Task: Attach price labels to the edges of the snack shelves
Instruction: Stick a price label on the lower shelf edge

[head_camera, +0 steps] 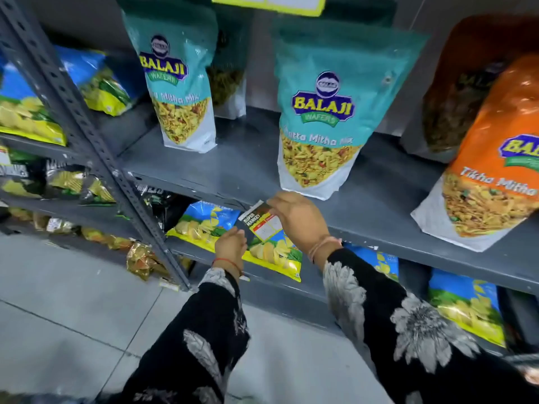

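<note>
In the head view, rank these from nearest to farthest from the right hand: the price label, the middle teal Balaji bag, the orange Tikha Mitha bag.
From the right hand:
1. Price label, in its fingertips, leftward.
2. Middle teal Balaji bag, just above.
3. Orange Tikha Mitha bag, far right.

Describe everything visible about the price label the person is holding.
The price label is a small card, seemingly paper: dark upper band reading "SUPER MARKET", red header strip, white boxes below. It hangs tilted just below the grey shelf's front edge. The right hand pinches its top, the left hand touches its lower corner. Not yet attached, apparently.
</note>
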A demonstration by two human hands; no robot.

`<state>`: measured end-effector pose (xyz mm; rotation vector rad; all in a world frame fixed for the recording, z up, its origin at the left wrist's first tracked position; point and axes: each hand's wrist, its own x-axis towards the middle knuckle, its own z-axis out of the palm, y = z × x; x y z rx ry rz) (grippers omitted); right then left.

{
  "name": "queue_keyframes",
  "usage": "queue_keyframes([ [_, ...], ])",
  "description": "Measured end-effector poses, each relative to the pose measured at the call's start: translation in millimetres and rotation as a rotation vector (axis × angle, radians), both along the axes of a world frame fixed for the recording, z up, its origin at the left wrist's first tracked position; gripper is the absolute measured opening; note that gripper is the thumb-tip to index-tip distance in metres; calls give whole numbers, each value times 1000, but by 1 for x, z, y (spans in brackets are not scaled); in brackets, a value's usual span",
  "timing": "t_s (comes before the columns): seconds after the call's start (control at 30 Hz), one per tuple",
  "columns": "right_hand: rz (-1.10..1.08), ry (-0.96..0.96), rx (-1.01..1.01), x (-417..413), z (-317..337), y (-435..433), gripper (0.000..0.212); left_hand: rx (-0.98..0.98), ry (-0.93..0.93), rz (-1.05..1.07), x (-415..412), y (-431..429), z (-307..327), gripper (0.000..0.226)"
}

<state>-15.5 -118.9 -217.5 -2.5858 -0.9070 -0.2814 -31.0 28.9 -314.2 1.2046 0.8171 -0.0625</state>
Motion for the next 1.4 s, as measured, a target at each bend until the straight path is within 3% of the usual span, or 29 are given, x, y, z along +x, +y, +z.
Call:
queue_keyframes([
  [0.07, -7, 39, -10, 12, 6, 21, 25, -46, -25, -4, 7, -1, 2, 41],
  [0.2, -73, 70, -118, 20, 0, 40, 16, -86, -106, 123, 9, -1, 7, 25],
  [0.3, -179, 44, 98, -5, -17, 37, 12, 184, -263, 265, 6, 4, 14, 32],
  [0.4, -416, 86, 450, -37, -41, 17, 9, 424, -413, 154, -2, 8, 20, 11],
  [0.57, -567, 197, 576, -40, -52, 13, 4, 582, -439, 4, 0, 9, 30, 8],
  [0.77, -601, 157, 514, -22, -49, 12, 5, 725, -402, -85, 7, 11, 31, 10],
  [0.93, -577, 110, 371, -18, -51, 14, 8, 976, -430, -195, 15, 12, 30, 11],
  [1.03, -631, 148, 285, -7, -41, 3, 24, 1021, -387, -209, 21, 16, 33, 16],
  [1.13, -598, 214, 218, 0, -29, -5, 40, 1073, -308, -308, 27, 26, 42, 34],
  [1.23, -521, 229, 190, -4, -22, -7, 23, 1188, -239, -389, 24, 29, 49, 44],
  [1.3, -496, 155, 168, -18, -24, -21, 6, 1159, -158, -268, 13, 26, 48, 47],
  [1.4, -519, 54, 108, -47, -35, -62, 7, 1145, -82, -262, -13, 12, 31, 46],
])
